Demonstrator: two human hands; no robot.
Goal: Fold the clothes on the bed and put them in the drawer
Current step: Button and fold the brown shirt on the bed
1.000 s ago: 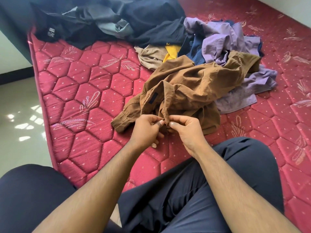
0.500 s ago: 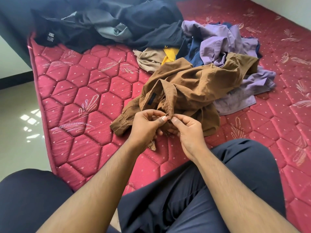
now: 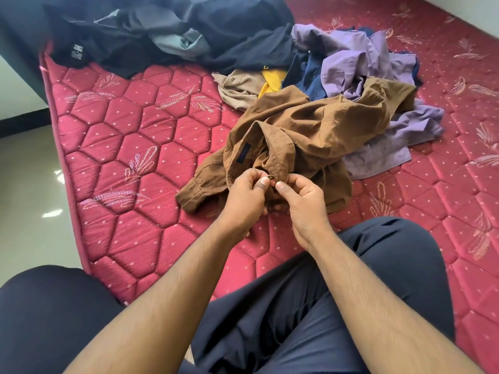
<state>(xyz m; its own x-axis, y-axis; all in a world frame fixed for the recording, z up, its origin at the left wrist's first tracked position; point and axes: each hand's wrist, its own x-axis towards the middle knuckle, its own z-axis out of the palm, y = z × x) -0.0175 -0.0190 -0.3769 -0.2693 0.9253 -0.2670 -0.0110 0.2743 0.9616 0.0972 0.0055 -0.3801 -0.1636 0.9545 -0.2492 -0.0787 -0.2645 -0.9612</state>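
Still both hands' fingers (image 3: 266, 182) pinched on the brown shirt (image 3: 310, 130) collar, thumbs now closer together

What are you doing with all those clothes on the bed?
A person is sitting at the edge of the red mattress with a brown shirt in front of them. The left hand and the right hand both pinch the shirt's front just below the collar, seemingly at a button. Nothing looks folded yet. Behind it lie a purple shirt, a beige and a yellow garment, and a heap of dark clothes. No drawer is in view.
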